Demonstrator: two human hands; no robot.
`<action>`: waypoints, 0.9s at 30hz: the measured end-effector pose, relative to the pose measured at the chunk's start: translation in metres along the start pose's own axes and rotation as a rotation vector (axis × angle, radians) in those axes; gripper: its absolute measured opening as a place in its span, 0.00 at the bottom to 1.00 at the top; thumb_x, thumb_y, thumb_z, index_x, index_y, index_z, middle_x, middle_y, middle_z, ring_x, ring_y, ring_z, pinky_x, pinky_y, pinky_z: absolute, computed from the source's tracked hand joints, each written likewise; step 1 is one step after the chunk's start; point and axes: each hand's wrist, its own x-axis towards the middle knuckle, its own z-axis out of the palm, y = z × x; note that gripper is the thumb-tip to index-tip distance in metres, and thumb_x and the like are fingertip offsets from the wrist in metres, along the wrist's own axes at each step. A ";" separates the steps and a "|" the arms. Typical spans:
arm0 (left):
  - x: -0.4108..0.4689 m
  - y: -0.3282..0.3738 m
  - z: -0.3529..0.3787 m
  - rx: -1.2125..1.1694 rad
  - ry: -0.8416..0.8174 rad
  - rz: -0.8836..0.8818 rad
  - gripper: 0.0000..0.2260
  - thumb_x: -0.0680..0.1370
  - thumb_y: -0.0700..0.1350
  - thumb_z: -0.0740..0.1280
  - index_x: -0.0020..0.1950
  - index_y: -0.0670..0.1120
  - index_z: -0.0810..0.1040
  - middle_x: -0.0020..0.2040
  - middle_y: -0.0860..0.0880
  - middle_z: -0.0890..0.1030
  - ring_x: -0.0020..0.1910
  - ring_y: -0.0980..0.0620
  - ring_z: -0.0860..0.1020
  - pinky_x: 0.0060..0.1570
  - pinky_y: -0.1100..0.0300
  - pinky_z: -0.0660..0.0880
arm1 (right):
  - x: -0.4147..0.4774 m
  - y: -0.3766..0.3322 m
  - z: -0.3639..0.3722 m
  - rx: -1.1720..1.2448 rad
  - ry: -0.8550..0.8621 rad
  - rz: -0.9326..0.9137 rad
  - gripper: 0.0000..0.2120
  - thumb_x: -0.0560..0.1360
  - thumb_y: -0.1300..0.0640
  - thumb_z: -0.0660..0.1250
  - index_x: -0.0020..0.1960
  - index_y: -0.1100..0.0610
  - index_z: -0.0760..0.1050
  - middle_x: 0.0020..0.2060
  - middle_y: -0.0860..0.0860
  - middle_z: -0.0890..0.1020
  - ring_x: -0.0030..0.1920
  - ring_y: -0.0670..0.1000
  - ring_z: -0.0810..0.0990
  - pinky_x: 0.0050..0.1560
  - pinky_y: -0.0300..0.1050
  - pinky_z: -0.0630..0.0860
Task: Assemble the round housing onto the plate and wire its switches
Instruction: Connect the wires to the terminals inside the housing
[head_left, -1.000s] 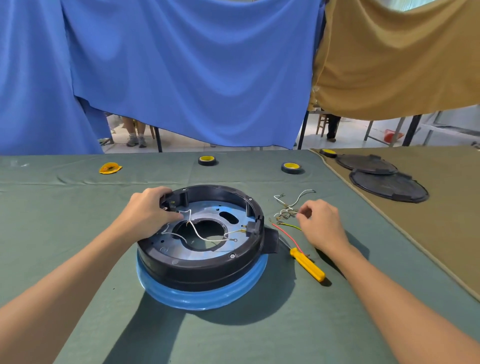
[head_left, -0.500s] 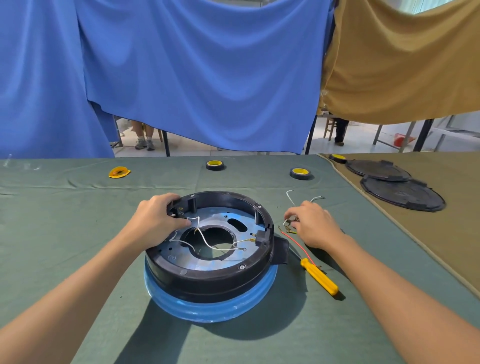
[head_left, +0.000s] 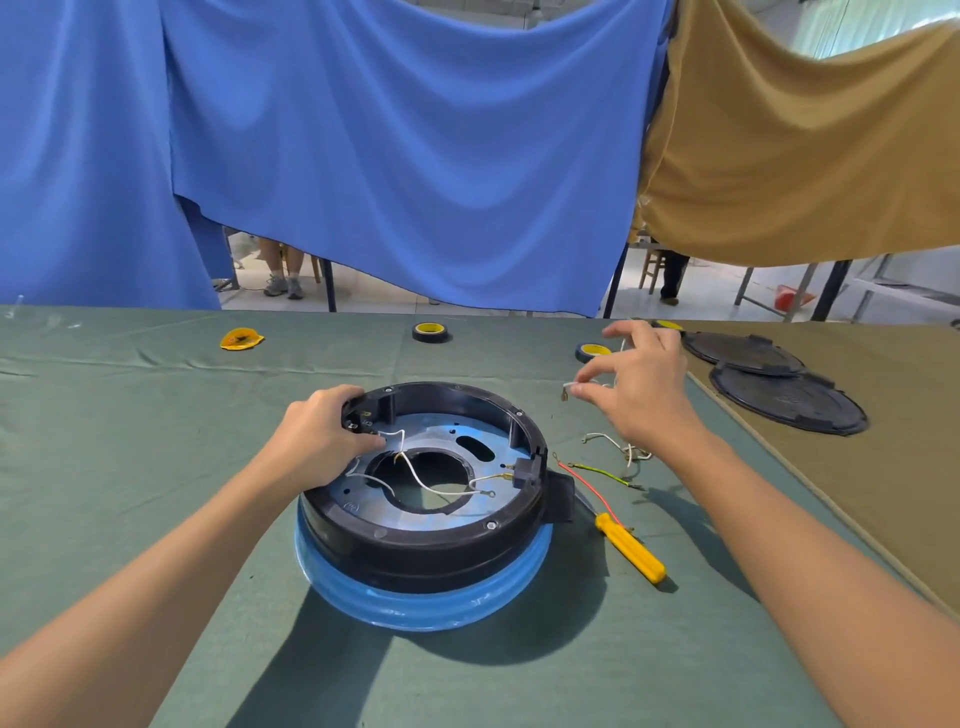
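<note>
Both hands: left (head_left: 322, 436) on housing (head_left: 415, 535); right (head_left: 641, 395) raised

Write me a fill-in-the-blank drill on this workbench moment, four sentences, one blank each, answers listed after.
1. The right hand holds a short ____ wire pinched above the table.
2. The left hand rests on the rim of the black round ____.
3. The screwdriver lying to the right of the housing has a ____ handle.
4. The housing sits on a ____ plate.

Missing words: white; housing; yellow; blue
</note>
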 end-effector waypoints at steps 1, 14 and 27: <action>-0.001 0.000 0.000 -0.006 0.001 -0.004 0.26 0.74 0.47 0.76 0.70 0.45 0.74 0.50 0.49 0.75 0.49 0.48 0.72 0.47 0.58 0.68 | 0.002 -0.003 -0.004 -0.011 0.016 -0.002 0.05 0.71 0.45 0.74 0.41 0.45 0.84 0.58 0.44 0.74 0.62 0.52 0.62 0.55 0.44 0.52; -0.008 0.001 0.001 0.018 0.006 -0.034 0.25 0.76 0.47 0.74 0.70 0.44 0.73 0.61 0.42 0.79 0.51 0.46 0.71 0.48 0.57 0.67 | -0.016 -0.011 -0.002 -0.095 -0.500 0.247 0.11 0.75 0.46 0.70 0.38 0.51 0.82 0.37 0.52 0.84 0.46 0.53 0.81 0.50 0.52 0.80; -0.005 0.000 0.001 0.056 -0.003 -0.018 0.21 0.75 0.49 0.74 0.65 0.46 0.76 0.48 0.50 0.75 0.47 0.47 0.72 0.46 0.57 0.69 | -0.015 0.032 0.046 -0.323 -0.399 0.316 0.11 0.78 0.50 0.65 0.54 0.56 0.78 0.51 0.55 0.81 0.50 0.58 0.79 0.47 0.49 0.77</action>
